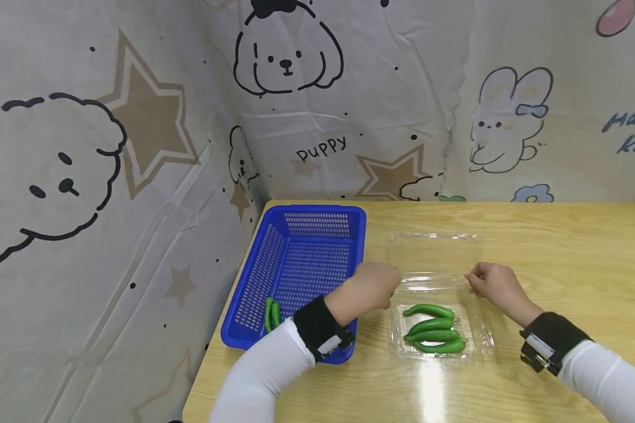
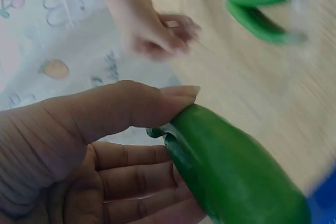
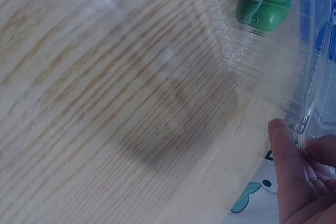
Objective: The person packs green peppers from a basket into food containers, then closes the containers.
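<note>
Pinches a green pepper (image 2: 236, 166) in the left hand (image 1: 365, 291), thumb on top, fingers loosely bent beneath. Slants, in the left wrist view, from a stalk end by the thumb down toward the lower right, long axis diagonal, far end cut off by the frame. Shows a darker green strip along the underside; cannot tell whether a second pepper. Mostly hidden by the hand in the head view, between the blue basket (image 1: 317, 267) and the clear plastic box (image 1: 485, 335).

Inside the box base, four green peppers (image 1: 436, 336) in a stack of rows, long axes running left to right, thin tips to the left, stalks to the right, the farthest one arched. In the basket, two more peppers (image 1: 268, 314) side by side, long axes running near to far, lower ends behind the left arm.

Reaches the left forearm up and rightward over the near right part of the basket, back of the hand uppermost. Brings the right forearm in from the lower right, angled up and left. Nips the box edge near the hinge between thumb and fingers of the right hand (image 1: 497, 288), with the lid (image 1: 434, 249) folded back on the wooden table (image 1: 571, 252).
</note>
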A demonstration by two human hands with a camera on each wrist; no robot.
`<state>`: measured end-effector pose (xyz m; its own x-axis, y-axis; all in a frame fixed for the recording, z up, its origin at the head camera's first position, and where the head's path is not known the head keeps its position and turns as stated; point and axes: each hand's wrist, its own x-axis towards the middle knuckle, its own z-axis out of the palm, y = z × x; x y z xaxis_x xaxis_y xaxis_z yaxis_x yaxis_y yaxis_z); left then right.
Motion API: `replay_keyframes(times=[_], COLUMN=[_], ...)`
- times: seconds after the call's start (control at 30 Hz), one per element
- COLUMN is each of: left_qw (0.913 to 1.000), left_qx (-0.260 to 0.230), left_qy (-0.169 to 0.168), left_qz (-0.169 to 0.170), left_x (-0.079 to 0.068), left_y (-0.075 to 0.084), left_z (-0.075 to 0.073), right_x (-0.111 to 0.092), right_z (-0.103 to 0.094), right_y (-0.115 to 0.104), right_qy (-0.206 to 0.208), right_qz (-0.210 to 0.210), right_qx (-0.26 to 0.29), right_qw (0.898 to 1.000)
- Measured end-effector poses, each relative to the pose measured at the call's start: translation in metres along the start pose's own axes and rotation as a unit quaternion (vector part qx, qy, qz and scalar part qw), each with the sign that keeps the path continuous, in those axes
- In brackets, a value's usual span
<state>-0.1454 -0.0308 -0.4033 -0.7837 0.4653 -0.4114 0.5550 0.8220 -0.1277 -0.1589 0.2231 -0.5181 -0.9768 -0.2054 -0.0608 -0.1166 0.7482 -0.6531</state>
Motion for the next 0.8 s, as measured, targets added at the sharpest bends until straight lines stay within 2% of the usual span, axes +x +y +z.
replay_keyframes(times=[0.17,0.33,0.53,0.8], left_qw=[0.9993,0.9974,0.9967,0.998], left_qx=[0.027,0.039,0.039,0.007], left_qy=[-0.012,-0.023,-0.011,-0.007], left_qz=[0.021,0.056,0.07,0.062], left_x=[0.006,0.013,0.026,0.047], left_y=[0.036,0.059,0.073,0.078], left_z=[-0.002,-0.001,0.005,0.02], right_x=[-0.004,-0.006,-0.004,0.0], right_z=[0.001,0.003,0.002,0.0], right_y=[0.002,0.001,0.001,0.001], right_qy=[0.004,0.01,0.013,0.009], right_qz=[0.008,0.009,0.01,0.01], right_qx=[0.005,0.008,0.008,0.008], right_qw=[1.0,1.0,1.0,1.0])
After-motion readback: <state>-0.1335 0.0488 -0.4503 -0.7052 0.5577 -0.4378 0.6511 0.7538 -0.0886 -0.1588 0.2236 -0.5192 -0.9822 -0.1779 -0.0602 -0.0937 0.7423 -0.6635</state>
